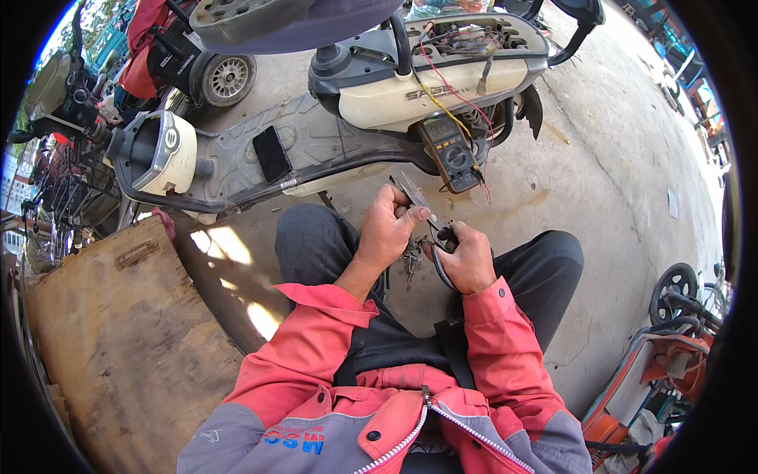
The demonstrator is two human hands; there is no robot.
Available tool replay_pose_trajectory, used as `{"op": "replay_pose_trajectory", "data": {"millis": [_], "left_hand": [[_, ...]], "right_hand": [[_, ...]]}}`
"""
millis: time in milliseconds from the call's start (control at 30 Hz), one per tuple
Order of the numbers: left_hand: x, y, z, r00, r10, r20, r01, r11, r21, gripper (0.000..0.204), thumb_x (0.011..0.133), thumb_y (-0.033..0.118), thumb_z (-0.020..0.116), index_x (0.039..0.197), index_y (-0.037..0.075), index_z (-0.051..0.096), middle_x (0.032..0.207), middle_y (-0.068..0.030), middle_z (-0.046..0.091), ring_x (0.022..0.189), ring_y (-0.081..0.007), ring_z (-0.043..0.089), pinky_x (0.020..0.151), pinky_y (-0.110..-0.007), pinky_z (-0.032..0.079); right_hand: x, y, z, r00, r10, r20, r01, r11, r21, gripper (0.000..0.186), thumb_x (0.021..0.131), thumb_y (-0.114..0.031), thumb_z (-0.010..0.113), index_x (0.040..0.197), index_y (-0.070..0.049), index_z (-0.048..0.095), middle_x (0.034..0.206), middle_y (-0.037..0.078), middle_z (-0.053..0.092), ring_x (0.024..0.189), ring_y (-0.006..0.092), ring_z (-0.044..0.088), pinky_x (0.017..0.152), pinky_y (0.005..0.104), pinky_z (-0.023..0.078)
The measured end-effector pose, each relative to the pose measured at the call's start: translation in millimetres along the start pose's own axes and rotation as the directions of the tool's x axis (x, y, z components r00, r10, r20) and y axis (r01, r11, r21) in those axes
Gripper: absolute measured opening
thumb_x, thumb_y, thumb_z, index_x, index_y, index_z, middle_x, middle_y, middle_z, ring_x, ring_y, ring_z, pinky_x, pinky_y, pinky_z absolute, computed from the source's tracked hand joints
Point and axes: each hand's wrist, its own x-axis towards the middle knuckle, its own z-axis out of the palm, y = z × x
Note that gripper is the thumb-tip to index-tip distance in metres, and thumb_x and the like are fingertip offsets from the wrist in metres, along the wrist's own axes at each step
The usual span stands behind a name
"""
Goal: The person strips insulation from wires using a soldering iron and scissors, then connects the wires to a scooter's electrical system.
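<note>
My right hand [467, 259] is closed round the dark handles of a pair of scissors [416, 195], whose blades point up and to the left. Beside the blades, my left hand [385, 227] has its fingers curled and its thumb close to the pivot. Whether it pinches the scissors or some small thing is hidden. Just beyond my hands a multimeter [452, 155] leans against the side of a cream electric scooter [371, 108]. Its red and yellow leads run up to wiring [470, 38] in the scooter's uncovered seat compartment.
A black phone [272, 154] lies on the scooter's footboard [316, 126]. A worn wooden board [130, 347] is at my left. Small metal pieces [412, 257] lie on the concrete floor between my knees. Another vehicle's wheel [227, 79] stands far left, and orange-red equipment [624, 387] at the right.
</note>
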Motion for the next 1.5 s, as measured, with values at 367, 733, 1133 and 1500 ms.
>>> {"op": "replay_pose_trajectory", "data": {"millis": [367, 733, 1133, 1500], "left_hand": [[-3, 8, 0, 0.999, -0.041, -0.001, 0.041, 0.99, 0.133, 0.043, 0.08, 0.024, 0.085, 0.097, 0.0, 0.054, 0.08, 0.0016, 0.059, 0.071, -0.0031, 0.049, 0.062, -0.02, 0.042], [1, 6, -1, 0.995, -0.102, 0.011, 0.103, 0.982, -0.158, 0.018, 0.095, 0.013, 0.062, 0.105, 0.0, 0.055, 0.088, 0.0012, 0.056, 0.076, -0.004, 0.049, 0.068, -0.019, 0.041], [4, 10, -4, 0.987, -0.161, 0.018, 0.156, 0.914, -0.375, 0.009, 0.096, 0.007, 0.055, 0.103, 0.002, 0.054, 0.087, -0.003, 0.058, 0.076, -0.0082, 0.051, 0.07, -0.022, 0.042], [8, 10, 1, 0.982, -0.186, 0.034, 0.182, 0.873, -0.453, 0.006, 0.098, 0.008, 0.053, 0.103, 0.004, 0.052, 0.084, -0.0046, 0.061, 0.074, -0.0097, 0.053, 0.068, -0.024, 0.042]], "right_hand": [[9, 9, -8, 0.974, 0.141, -0.175, -0.103, 0.972, 0.21, 0.033, 0.077, -0.022, 0.079, 0.082, 0.006, 0.061, 0.06, 0.008, 0.056, 0.055, 0.0144, 0.052, 0.053, 0.0311, 0.043], [10, 17, -12, 0.945, 0.313, -0.096, -0.184, 0.748, 0.638, 0.034, 0.092, -0.028, 0.07, 0.09, 0.005, 0.06, 0.066, 0.0, 0.054, 0.06, 0.0082, 0.051, 0.053, 0.0249, 0.042], [-1, 29, -124, 0.663, 0.366, -0.653, 0.215, 0.742, 0.635, 0.038, 0.096, -0.033, 0.064, 0.092, 0.004, 0.058, 0.062, 0.001, 0.049, 0.05, 0.009, 0.048, 0.043, 0.0228, 0.037], [-89, 319, -124, 0.584, 0.73, -0.355, -0.748, 0.654, 0.114, 0.029, 0.092, -0.021, 0.066, 0.076, 0.003, 0.064, 0.064, 0.004, 0.058, 0.05, 0.0106, 0.051, 0.043, 0.0283, 0.039]]}}
